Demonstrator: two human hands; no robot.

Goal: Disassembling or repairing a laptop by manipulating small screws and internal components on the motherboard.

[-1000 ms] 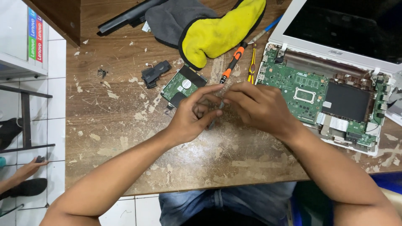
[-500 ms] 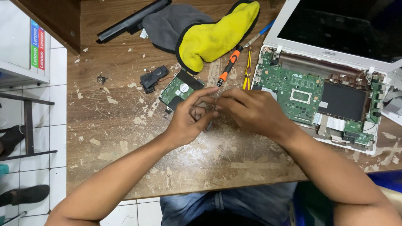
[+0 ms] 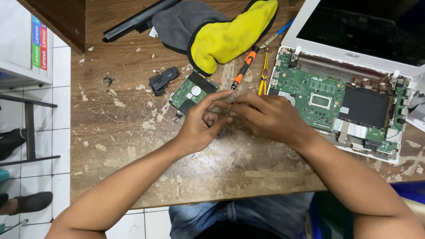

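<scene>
Laptop screen [image 3: 367,24]: dark, unlit, white-framed, top right of the counter [image 3: 133,146]. Round white label [image 3: 196,90] on the green hard drive [image 3: 191,94], centre. Three vertical labels [image 3: 39,42], blue, red and green, on white shelf unit, far left.

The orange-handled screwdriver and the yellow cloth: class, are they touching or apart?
Cannot tell. In the head view the orange-handled screwdriver ends right beside the yellow cloth, with no plain gap or contact visible.

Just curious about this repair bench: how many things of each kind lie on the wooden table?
Opened laptops: 1
Hard drives: 1
Screwdrivers: 1
Yellow-handled pliers: 1
Cloths, yellow and grey: 1
Long black battery packs: 1
Small black parts: 1
Total: 7
</scene>
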